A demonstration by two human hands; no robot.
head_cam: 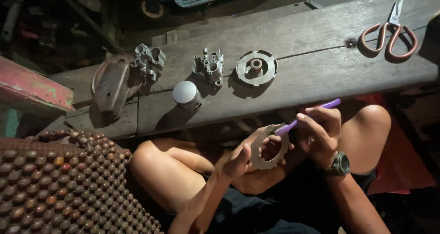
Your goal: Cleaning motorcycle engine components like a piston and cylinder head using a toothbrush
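Sitting by a wooden plank [293,85], holding a toothed metal ring [267,148] above the lap in the left hand [240,158], fingers curled shut around its rim. Gripping a purple brush [308,116] in the right hand [321,133], fingers closed on the handle, tip touching the ring. Lying on the plank: a piston [187,95], a round disc [256,68], scissors [388,35].

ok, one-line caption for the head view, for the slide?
Seated person's left hand holds a notched metal ring while the right hand works a purple-handled tool against it, beside a wooden plank carrying engine parts.
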